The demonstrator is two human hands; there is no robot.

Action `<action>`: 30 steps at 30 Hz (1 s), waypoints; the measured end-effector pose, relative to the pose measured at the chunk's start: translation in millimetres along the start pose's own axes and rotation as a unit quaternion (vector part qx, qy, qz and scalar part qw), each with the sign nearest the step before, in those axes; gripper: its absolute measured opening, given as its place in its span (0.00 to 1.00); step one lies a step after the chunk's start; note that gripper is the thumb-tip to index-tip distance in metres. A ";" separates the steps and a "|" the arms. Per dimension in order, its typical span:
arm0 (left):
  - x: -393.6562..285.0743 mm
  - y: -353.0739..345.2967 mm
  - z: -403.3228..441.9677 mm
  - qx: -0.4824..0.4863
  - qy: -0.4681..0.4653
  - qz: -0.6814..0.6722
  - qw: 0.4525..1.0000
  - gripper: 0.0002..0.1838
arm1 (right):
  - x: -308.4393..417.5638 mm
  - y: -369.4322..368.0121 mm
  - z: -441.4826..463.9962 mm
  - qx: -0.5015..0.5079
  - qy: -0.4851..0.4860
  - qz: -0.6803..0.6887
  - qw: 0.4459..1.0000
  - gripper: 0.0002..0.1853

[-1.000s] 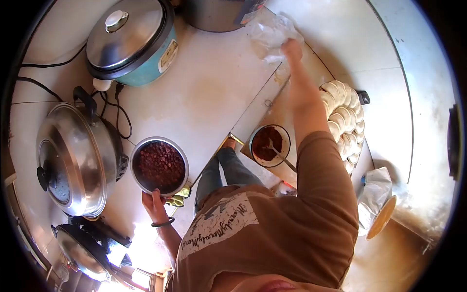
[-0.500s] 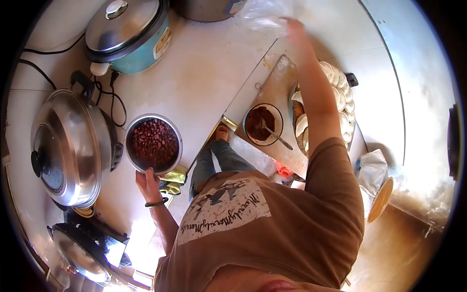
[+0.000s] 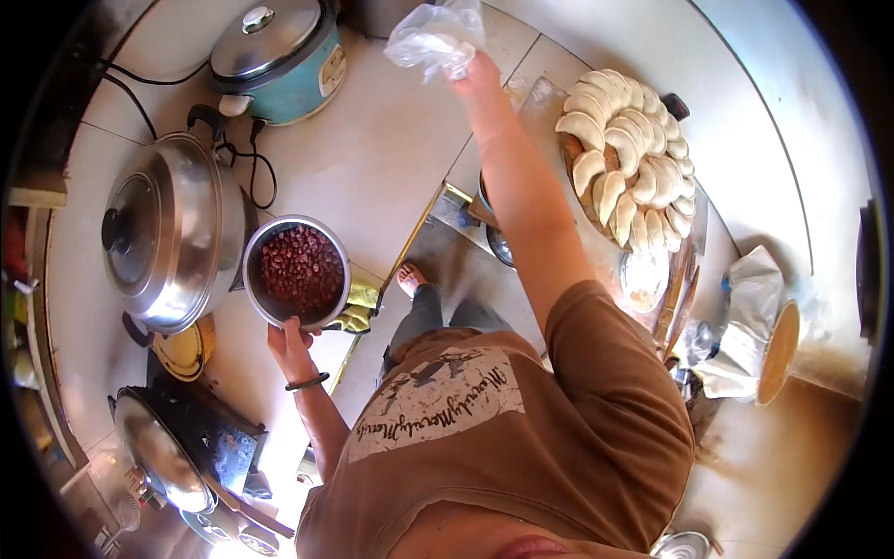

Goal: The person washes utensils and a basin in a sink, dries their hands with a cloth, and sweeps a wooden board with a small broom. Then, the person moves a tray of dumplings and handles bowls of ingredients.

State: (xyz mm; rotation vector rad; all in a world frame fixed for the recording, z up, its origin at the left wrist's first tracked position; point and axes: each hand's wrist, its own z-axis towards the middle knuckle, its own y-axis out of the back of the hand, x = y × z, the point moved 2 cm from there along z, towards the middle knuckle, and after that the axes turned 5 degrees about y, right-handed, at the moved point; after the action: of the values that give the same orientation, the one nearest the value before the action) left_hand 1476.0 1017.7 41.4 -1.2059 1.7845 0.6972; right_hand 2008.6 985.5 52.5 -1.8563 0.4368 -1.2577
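My left hand (image 3: 291,347) grips the near rim of a metal bowl (image 3: 251,298), thumb on top. Dark red beans (image 3: 303,265) fill much of it. My right arm reaches forward over the counter, and my right hand (image 3: 475,76) is closed on a crumpled clear plastic bag (image 3: 433,39). Right of that forearm, folded crescent dumplings (image 3: 643,140) lie in overlapping rows on a round woven tray (image 3: 570,149). The bowl of dark paste with a spoon is mostly hidden behind my right arm.
A lidded steel pot (image 3: 172,233) and a teal rice cooker (image 3: 284,79) with a black cord (image 3: 272,182) stand on the left counter. A lidded wok (image 3: 163,447) sits lower left. Yellow-green cloths (image 3: 358,307) lie by the counter edge. White bags (image 3: 750,317) stand at right.
My right hand has brought the plastic bag leftward and slightly nearer, and the forearm now covers the paste bowl. The view has turned, showing more dumplings. My left hand still holds the bean bowl.
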 end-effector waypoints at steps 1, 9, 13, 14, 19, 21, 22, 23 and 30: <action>5.5 7.7 -7.9 0.004 -0.006 -0.004 1.000 0.11 | -5.6 -2.1 -15.6 0.044 -0.009 0.048 0.998 0.17; 37.7 92.5 -71.2 -0.099 -0.061 0.064 0.991 0.17 | -76.8 9.4 -167.9 0.133 0.004 0.313 0.940 0.18; 11.9 113.9 -98.9 0.066 0.054 -0.015 0.996 0.19 | -110.5 63.1 -273.7 -0.035 0.008 0.217 0.975 0.11; 4.9 105.5 -111.8 0.064 0.051 0.010 0.997 0.19 | -106.5 81.3 -306.7 -0.089 -0.005 0.034 0.995 0.10; 3.0 90.6 -136.4 0.181 0.004 0.106 0.978 0.20 | -140.0 209.9 -436.5 -0.323 -0.004 -0.121 0.939 0.09; 9.5 82.7 -131.2 0.251 0.016 0.109 0.962 0.20 | -142.2 256.9 -511.6 -0.322 0.048 -0.095 0.941 0.10; 20.7 71.4 -130.0 0.282 0.028 0.106 0.953 0.20 | -127.6 278.2 -551.0 -0.365 0.035 -0.102 0.925 0.10; 29.6 67.5 -135.9 0.308 0.038 0.100 0.945 0.20 | -112.8 297.2 -597.4 -0.402 0.019 -0.109 0.909 0.13; 89.1 25.2 -205.0 0.438 0.031 0.174 0.881 0.20 | -54.8 411.4 -903.1 -0.477 -0.098 -0.643 0.591 0.17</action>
State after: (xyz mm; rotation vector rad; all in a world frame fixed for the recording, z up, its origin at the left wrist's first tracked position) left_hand 1368.0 821.4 62.2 -0.2950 2.0383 -0.0196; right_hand 1251.1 380.4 -166.3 -3.4868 -0.7658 -1.7849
